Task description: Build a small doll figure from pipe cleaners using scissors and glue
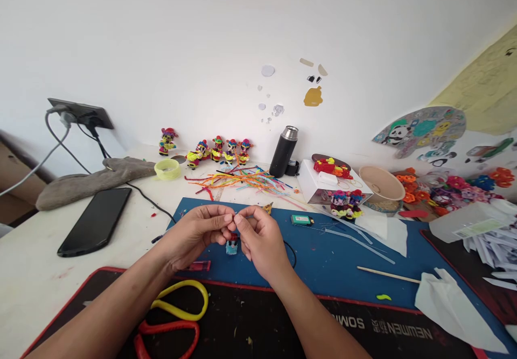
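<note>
My left hand (197,233) and my right hand (260,237) meet above the blue mat (323,256), fingertips pinched together on something too small to make out. Just beneath them stands a small figure (232,244) with a red top and light blue base. A thin black cord (291,251) loops out from under my right hand. A small red piece (198,266) lies below my left hand.
Scissors with yellow and red handles (177,316) lie on the black mat (258,321). A black phone (96,220), loose coloured strips (242,180), a row of small figures (218,150), a black flask (284,152), a white box (323,186), a wooden stick (385,274) and paper scraps (452,308) surround them.
</note>
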Available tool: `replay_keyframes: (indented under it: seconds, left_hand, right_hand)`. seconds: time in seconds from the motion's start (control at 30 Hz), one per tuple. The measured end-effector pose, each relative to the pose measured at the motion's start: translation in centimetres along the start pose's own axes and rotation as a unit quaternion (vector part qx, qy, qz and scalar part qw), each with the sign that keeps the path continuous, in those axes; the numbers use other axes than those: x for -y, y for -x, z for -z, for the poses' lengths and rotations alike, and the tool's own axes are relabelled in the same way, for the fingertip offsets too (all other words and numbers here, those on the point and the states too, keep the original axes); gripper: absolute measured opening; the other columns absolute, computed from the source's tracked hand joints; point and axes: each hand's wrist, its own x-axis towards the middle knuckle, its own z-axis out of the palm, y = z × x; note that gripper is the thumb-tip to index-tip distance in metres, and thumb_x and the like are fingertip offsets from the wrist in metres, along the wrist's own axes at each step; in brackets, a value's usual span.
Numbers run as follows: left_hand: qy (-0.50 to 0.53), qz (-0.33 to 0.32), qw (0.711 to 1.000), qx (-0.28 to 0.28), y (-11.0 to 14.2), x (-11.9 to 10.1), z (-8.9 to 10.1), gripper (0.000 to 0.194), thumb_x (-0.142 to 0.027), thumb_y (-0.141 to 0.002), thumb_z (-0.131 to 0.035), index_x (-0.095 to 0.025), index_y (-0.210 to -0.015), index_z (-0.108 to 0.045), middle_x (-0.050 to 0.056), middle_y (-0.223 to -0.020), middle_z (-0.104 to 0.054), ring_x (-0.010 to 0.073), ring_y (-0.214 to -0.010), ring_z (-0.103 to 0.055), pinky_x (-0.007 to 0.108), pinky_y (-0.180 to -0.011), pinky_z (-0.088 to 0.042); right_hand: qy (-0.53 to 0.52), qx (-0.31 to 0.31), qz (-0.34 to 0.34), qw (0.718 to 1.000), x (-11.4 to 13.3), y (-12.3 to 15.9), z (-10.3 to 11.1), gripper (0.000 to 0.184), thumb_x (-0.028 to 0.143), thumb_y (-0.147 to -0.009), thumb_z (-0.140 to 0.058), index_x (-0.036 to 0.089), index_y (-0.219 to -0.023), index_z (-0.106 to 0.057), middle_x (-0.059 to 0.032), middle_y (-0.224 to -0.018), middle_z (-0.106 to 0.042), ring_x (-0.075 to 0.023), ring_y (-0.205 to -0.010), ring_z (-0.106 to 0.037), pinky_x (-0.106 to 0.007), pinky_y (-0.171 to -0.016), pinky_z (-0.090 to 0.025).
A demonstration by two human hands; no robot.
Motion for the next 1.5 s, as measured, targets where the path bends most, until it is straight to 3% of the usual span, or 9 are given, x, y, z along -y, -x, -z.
replay_keyframes:
  seconds: [0.33,0.83,1.17,1.5]
  left_hand:
    - [0.047,0.020,0.999,-0.007,-0.2,0.4,0.0,0.023,-0.014,-0.067,-0.098,-0.010,-0.081,-0.080,0.004,-0.070,-0.077,0.0094,-0.055,-0.070,0.012,-0.051,-0.060]
    - [0.079,0.033,0.996,-0.021,-0.3,1.0,0.2,0.021,-0.006,-0.069,-0.094,-0.008,-0.085,-0.080,0.005,-0.069,-0.077,0.0101,-0.054,-0.071,0.013,-0.052,-0.061]
    - [0.017,-0.026,0.999,-0.039,-0.3,0.9,-0.3,0.036,-0.026,-0.058,-0.103,-0.010,-0.082,-0.081,0.005,-0.071,-0.078,0.0107,-0.056,-0.070,0.014,-0.051,-0.059]
    - [-0.049,-0.066,0.995,-0.054,-0.2,0.6,-0.6,0.039,-0.036,-0.059,-0.102,-0.013,-0.081,-0.080,0.003,-0.070,-0.077,0.0109,-0.057,-0.069,0.017,-0.054,-0.057]
  right_hand:
    - [0.077,-0.018,0.031,0.996,-0.8,0.0,0.3,0.030,0.051,-0.094,-0.066,0.022,-0.091,-0.058,0.0081,-0.055,-0.052,-0.0070,-0.037,-0.038,-0.019,-0.035,-0.028]
    - [0.061,-0.011,0.049,0.997,-1.6,-0.4,0.2,0.029,0.050,-0.096,-0.064,0.022,-0.091,-0.055,0.0115,-0.050,-0.046,-0.0059,-0.034,-0.035,-0.018,-0.035,-0.030]
    - [0.010,-0.004,0.007,1.000,-0.9,-0.5,0.3,0.035,0.053,-0.090,-0.069,0.022,-0.090,-0.054,0.0130,-0.048,-0.045,-0.0053,-0.032,-0.034,-0.017,-0.032,-0.028]
    - [0.002,-0.004,0.003,1.000,-0.2,-0.4,0.3,0.036,0.054,-0.088,-0.070,0.021,-0.089,-0.055,0.0129,-0.048,-0.045,-0.0051,-0.032,-0.035,-0.018,-0.033,-0.028]
